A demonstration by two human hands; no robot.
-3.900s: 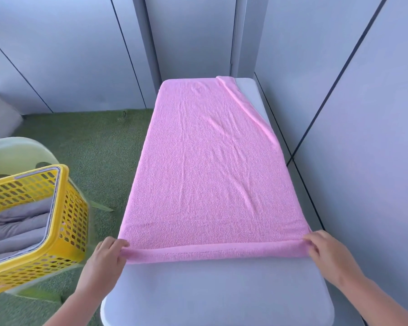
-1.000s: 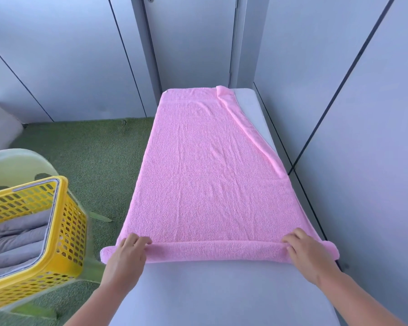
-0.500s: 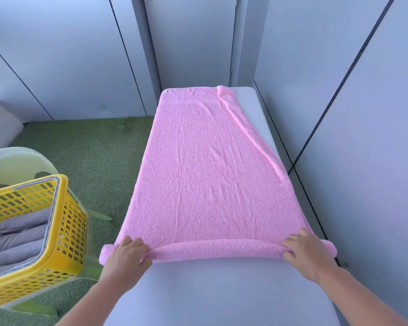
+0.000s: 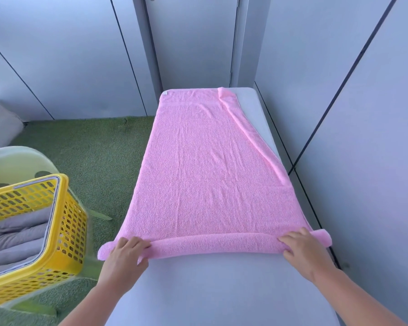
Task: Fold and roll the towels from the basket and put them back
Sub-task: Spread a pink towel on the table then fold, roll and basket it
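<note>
we held the pink towel's (image 4: pixel 207 184) rolled near edge.
it lay spread on the table (image 4: pixel 222 290); our left hand (image 4: pixel 125 252) and right hand (image 4: pixel 302 249) each curled close-set fingers and thumb round the roll.

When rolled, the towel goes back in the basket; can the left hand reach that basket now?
Likely yes: the basket sits close beside the left hand, its top open, nothing between them. The hand first has to release the towel.
</note>
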